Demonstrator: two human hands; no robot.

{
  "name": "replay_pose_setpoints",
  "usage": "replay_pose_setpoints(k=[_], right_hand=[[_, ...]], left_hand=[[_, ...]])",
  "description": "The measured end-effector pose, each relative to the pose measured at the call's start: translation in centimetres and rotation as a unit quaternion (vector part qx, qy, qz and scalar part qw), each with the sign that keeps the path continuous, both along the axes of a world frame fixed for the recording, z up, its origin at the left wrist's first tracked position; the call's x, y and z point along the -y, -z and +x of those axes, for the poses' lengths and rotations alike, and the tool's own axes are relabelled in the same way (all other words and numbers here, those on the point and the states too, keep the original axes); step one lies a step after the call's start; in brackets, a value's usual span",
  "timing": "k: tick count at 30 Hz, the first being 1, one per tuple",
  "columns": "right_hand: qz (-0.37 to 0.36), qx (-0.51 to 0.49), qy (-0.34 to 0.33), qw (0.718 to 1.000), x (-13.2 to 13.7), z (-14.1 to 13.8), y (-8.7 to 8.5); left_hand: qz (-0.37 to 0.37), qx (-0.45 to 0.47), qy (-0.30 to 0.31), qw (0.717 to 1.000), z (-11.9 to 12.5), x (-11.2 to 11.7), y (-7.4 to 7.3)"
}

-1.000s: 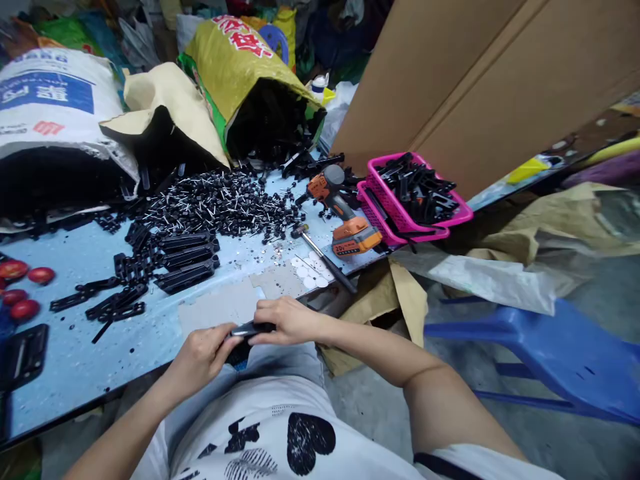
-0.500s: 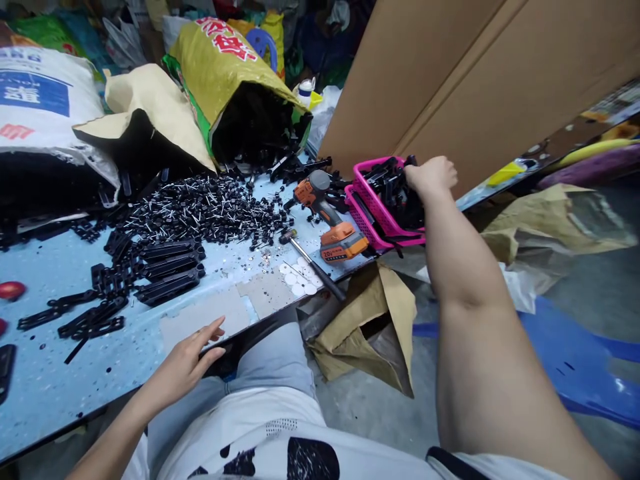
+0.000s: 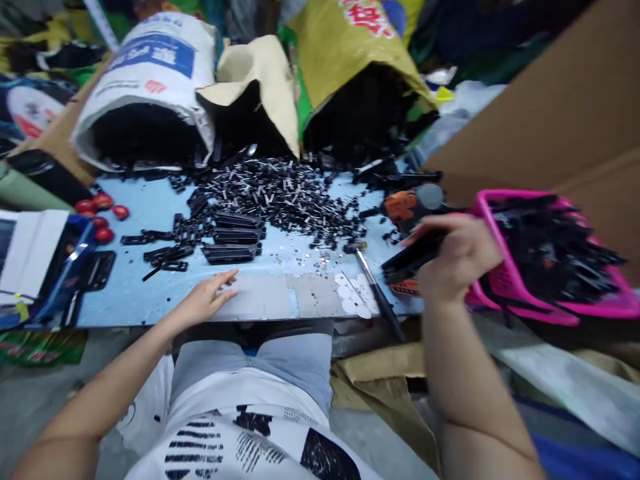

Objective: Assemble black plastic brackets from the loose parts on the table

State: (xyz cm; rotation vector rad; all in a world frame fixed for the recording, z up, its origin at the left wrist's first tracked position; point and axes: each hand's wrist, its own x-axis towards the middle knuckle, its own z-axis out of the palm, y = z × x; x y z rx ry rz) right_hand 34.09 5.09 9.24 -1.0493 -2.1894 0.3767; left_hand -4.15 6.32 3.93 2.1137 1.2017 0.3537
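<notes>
My right hand [image 3: 457, 257] is closed around long black plastic pieces [image 3: 411, 259], slightly blurred, held above the cordless drill [image 3: 400, 205] and partly covering it. To its right stands a pink basket [image 3: 500, 243] filled with similar black pieces. My left hand [image 3: 205, 299] hovers or rests, I cannot tell which, at the table's front edge beside a flat pale sheet [image 3: 260, 297]; its fingers are apart and hold nothing. Beyond it lie a row of black plastic pieces [image 3: 233, 237] and a heap of small black parts with metal pins [image 3: 285, 200].
A hammer [image 3: 383, 305] overhangs the front edge beside white discs [image 3: 355, 300]. Open sacks line the back: a white one [image 3: 150, 57], a tan one [image 3: 267, 70] and a yellow one [image 3: 345, 60]. Red round fruits [image 3: 103, 201] sit left. A cardboard panel [image 3: 565, 127] leans right.
My right hand has left the pink basket and come left, carrying black plastic pieces. The head view has turned leftward. My left hand remains near the table's front edge.
</notes>
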Motion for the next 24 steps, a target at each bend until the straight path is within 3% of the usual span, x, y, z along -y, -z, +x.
replay_pose_setpoints(k=[3, 7, 11, 15, 17, 20, 22, 24], right_hand=[[0.0, 0.015, -0.031, 0.999, -0.5, -7.6, 3.6], [0.016, 0.041, -0.038, 0.998, -0.2, -14.4, 8.3], [0.011, 0.086, -0.016, 0.996, 0.6, -16.3, 11.1], [-0.058, 0.187, 0.032, 0.98, 0.6, -15.4, 11.5], [-0.091, 0.188, 0.048, 0.977, 0.4, -14.9, 11.3], [-0.191, 0.052, 0.074, 0.977, -0.4, -15.1, 10.6], [-0.304, -0.106, 0.102, 0.941, -1.3, -16.3, 9.9], [-0.408, -0.252, 0.107, 0.871, -2.2, -18.1, 9.2]], left_hand=[[0.105, -0.009, -0.107, 0.989, -2.1, -3.8, 0.5], [0.169, -0.123, -0.293, 0.933, -6.6, -10.3, 1.2], [0.122, -0.192, -0.384, 0.895, -8.9, -16.6, 2.2], [0.05, -0.18, -0.422, 0.887, -8.6, -20.0, 2.6], [0.074, -0.155, -0.422, 0.89, -8.2, -19.5, 2.3], [0.168, -0.02, -0.373, 0.912, -6.5, -15.3, 1.7], [0.13, 0.11, -0.305, 0.937, -4.5, -10.9, 1.5], [0.031, 0.194, -0.242, 0.95, -2.1, -6.2, 1.6]])
